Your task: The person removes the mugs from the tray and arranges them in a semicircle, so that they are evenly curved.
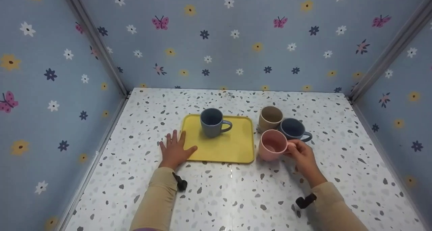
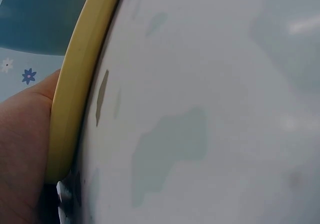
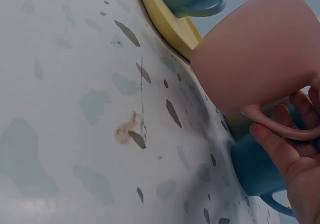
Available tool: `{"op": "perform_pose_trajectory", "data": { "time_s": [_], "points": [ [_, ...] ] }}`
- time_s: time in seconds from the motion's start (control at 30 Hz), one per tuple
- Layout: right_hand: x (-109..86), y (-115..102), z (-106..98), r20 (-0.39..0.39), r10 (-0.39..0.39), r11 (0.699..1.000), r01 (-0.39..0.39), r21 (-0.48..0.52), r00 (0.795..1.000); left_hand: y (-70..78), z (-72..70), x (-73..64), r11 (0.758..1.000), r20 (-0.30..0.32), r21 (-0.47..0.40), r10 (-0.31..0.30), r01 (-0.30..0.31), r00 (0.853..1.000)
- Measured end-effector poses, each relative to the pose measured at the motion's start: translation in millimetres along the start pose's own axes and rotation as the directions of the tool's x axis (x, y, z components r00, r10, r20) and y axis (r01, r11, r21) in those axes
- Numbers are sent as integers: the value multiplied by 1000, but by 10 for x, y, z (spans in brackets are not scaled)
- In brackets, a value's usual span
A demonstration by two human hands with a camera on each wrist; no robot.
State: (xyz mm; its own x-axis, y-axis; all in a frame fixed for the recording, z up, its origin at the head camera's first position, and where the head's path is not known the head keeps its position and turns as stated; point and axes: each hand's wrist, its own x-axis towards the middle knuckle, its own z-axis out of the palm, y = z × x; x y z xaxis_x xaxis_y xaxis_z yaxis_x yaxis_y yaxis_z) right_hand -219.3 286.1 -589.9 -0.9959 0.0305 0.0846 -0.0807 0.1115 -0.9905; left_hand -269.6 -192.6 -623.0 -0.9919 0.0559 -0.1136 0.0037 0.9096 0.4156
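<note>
My right hand (image 1: 302, 157) pinches the handle of a pink mug (image 3: 255, 49) between thumb and fingers. The mug is upright, just beyond the right edge of a yellow tray (image 1: 233, 146); whether its base touches the table I cannot tell. Behind it stand a tan mug (image 1: 266, 124) and a blue mug (image 1: 293, 129), close together. Another blue mug (image 1: 211, 124) sits on the tray, its handle pointing right. Across the tray's left edge lies my left hand (image 1: 175, 152), fingers spread, with the thumb over the rim.
The speckled white table (image 1: 216, 197) is bounded by a flowered blue back wall (image 1: 229, 42) and side walls with grey metal corner strips. Each sleeve carries a small black wrist device (image 1: 306, 201).
</note>
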Motion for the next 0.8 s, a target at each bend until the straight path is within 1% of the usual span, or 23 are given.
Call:
{"op": "perform_pose_trajectory", "data": {
  "time_s": [0.13,0.23,0.37,0.53,0.63,0.7,0.8],
  "points": [
    [-16,29,-92,7,3,1000,-3,-14,1000,-10,1,3,1000,-1,-2,-1,1,1000],
    [-24,44,-169,10,18,999,-17,-50,1000,-8,-6,0,1000,-1,-2,-2,2,1000],
    [-36,59,-254,26,12,997,-10,-74,1000,-12,-7,-2,1000,-1,2,0,0,1000],
    [-57,83,-313,33,4,1000,-3,-31,999,-38,26,21,1000,-2,-7,3,-3,1000],
    [-70,88,-329,20,14,1000,-14,6,1000,-67,56,53,1000,7,-11,2,-1,1000],
    [-82,89,-344,19,27,1000,-27,-1,999,-82,70,68,1000,14,-13,1,-1,1000],
    [-100,95,-379,21,51,998,-50,-37,998,-83,69,71,1000,27,-24,-3,4,1000]
  ]
}}
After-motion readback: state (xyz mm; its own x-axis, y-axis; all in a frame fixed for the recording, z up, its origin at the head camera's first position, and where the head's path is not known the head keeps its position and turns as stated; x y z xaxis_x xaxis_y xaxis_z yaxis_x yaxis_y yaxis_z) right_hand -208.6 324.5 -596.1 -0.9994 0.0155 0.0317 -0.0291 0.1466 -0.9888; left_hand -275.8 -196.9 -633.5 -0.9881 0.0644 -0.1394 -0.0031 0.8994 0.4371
